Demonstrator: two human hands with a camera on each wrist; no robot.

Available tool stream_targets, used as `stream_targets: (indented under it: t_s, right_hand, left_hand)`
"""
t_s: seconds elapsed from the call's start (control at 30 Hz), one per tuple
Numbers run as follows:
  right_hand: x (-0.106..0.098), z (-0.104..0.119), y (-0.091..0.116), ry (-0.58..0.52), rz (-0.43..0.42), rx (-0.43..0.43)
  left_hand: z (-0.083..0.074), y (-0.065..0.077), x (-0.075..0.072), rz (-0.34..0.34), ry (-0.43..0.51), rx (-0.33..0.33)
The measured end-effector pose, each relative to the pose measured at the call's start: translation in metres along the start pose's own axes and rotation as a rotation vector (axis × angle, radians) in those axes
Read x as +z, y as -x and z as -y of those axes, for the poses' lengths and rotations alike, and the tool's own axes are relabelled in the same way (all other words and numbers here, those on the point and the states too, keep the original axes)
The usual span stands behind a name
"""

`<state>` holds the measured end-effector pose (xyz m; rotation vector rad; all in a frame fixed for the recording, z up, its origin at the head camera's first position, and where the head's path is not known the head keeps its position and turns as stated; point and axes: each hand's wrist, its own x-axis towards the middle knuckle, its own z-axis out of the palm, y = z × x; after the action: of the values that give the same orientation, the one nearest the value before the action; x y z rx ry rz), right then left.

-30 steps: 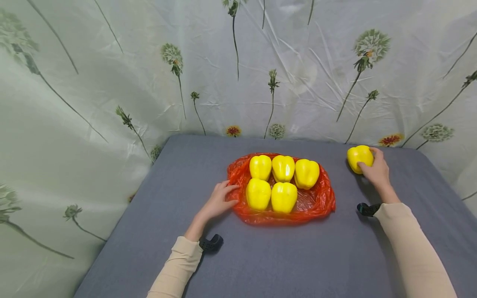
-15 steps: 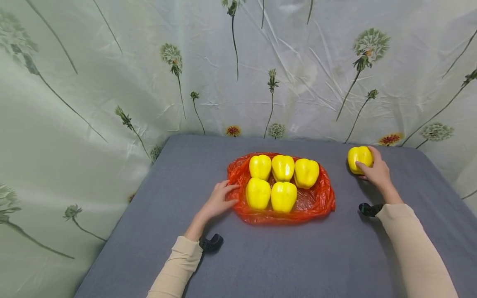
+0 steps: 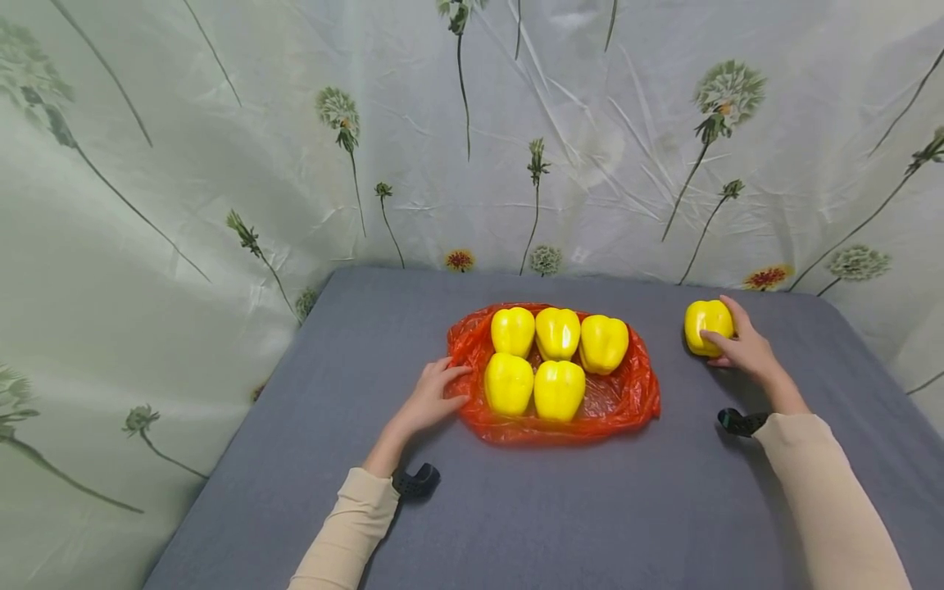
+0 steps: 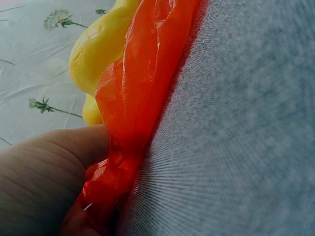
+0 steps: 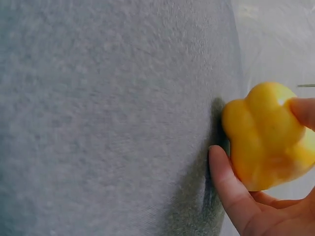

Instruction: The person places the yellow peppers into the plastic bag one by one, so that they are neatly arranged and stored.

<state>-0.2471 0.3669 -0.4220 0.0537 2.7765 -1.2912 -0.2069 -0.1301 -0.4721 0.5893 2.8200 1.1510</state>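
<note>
A red plastic bag lies spread open on the grey table, with several yellow bell peppers in two rows on it. My left hand holds the bag's left edge between thumb and fingers. In the left wrist view, the thumb meets the red film, and the other fingers are hidden. To the right, apart from the bag, my right hand grips another yellow bell pepper around its side. The right wrist view shows a finger beneath this pepper, close to the cloth.
Grey cloth covers the table. A pale curtain printed with dandelions hangs along the back and left side. Black straps with camera mounts sit on both wrists.
My right hand has drawn the pepper slightly toward me and a little left, with its fingers now further around it. My left hand, the bag and its peppers stay in place.
</note>
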Motion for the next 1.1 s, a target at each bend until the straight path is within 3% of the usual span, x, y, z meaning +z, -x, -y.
stream_targets:
  t_s: [0.27,0.57,1.1]
  right_hand:
    - [0.007,0.001,0.015,-0.088,-0.054,-0.033]
    - [0.015,0.016,0.036,-0.094,-0.132,-0.055]
    - [0.033,0.044,0.072,-0.109,-0.123,-0.148]
  left_hand:
    - [0.001,-0.001,0.001,-0.003,-0.011,0.008]
    - [-0.001,-0.001,0.0,-0.014,-0.009,0.023]
    - [0.001,0.001,0.002,-0.018,-0.011,0.023]
